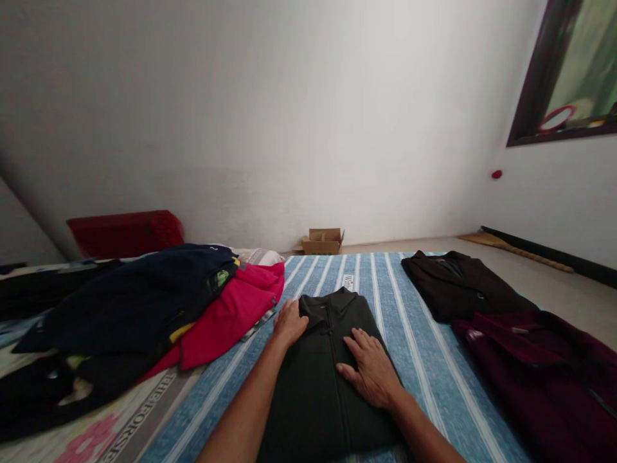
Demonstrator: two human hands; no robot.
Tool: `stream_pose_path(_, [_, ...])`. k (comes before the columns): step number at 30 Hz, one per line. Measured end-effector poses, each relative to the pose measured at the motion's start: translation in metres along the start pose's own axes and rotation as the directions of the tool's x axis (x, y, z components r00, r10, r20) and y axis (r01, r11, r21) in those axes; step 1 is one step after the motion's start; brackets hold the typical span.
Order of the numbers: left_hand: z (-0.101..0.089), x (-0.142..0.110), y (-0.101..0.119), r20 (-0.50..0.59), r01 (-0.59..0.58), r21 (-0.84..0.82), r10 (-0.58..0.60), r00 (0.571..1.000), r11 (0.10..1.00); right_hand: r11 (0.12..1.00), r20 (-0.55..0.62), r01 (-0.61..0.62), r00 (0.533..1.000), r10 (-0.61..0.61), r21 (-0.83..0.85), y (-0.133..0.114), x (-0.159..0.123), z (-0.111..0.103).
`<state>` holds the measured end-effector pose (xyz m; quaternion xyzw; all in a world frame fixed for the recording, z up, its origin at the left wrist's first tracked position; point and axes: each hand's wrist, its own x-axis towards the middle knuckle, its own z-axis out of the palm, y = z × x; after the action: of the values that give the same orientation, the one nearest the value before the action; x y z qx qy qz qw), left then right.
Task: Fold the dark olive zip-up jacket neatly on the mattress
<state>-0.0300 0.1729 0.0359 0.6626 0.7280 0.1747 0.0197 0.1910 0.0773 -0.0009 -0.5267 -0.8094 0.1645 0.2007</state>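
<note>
Dark grey zip jacket [308,392] lies face up on the blue striped cloth [219,379], its collar pointing towards the wall, between the navy and pink clothes [229,318] on the left and the maroon garment [554,379] and brown garment [443,286] on the right. I'd judge it light, soft and floppy, nothing to break, with a little more body along the collar [343,299] and front zip [340,392]; a broad hold under both shoulders or both side edges should keep the layers together, whereas one corner alone would let it sag. Both forearms reach forward from the near edge. My right hand [371,368] rests palm down on the chest, right of the zip, fingers fanned wide and holding nothing. My left hand [289,323] sits at the left shoulder beside the collar, fingers fairly close, thumb apart over the fabric; whether it pinches any, I cannot tell
</note>
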Motion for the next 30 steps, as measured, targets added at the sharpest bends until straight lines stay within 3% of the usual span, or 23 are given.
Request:
stream_pose_path(6, [-0.002, 0.003, 0.042, -0.153, 0.057, -0.041, -0.062, 0.986, 0.998, 1.000, -0.005, 0.000, 1.000, 0.000, 0.004, 0.001, 0.001, 0.001])
stream_pose_path(10, [0.009, 0.003, 0.057, -0.230, 0.132, -0.125, -0.158, 0.960, 0.983, 1.000, -0.003, -0.002, 1.000, 0.002, 0.003, 0.002, 0.001, 0.002])
stream_pose_path(18, [0.043, -0.003, 0.052, -0.205, 0.184, -0.242, -0.236, 0.950, 0.953, 1.000, 0.000, -0.008, 1.000, 0.008, -0.009, 0.000, 0.000, 0.000])
stream_pose_path(25, [0.050, -0.001, 0.041, -0.246, 0.128, -0.345, -0.221, 0.944, 0.930, 1.000, 0.007, -0.024, 1.000, 0.024, -0.015, 0.002, 0.000, 0.002])
stream_pose_path(30, [0.050, -0.002, 0.036, -0.217, 0.124, -0.346, -0.208, 0.954, 0.930, 0.999, 0.010, -0.029, 1.000, 0.029, -0.018, 0.004, 0.000, 0.003])
